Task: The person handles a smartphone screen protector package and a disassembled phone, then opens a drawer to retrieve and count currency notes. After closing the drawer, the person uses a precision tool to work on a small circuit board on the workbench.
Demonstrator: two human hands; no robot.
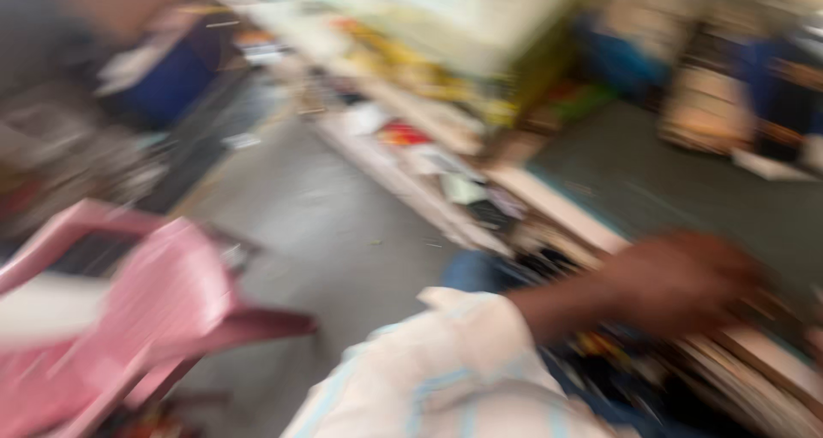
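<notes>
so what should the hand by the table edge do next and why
Probably pause before reaching further. The whole view is motion-blurred; one hand, which side I can't tell, hovers over the cluttered table edge, and whether it holds anything is unclear. A pink plastic chair stands on the left.

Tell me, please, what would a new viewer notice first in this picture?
The eye falls first on the pink plastic chair at the lower left, standing on the grey floor. Next comes an arm in a pale striped sleeve, reaching from the bottom centre toward the right, its hand over a worktable edge. The whole view is heavily blurred, so the cluttered shelves behind stay unclear, and which hand this is cannot be told.
</notes>
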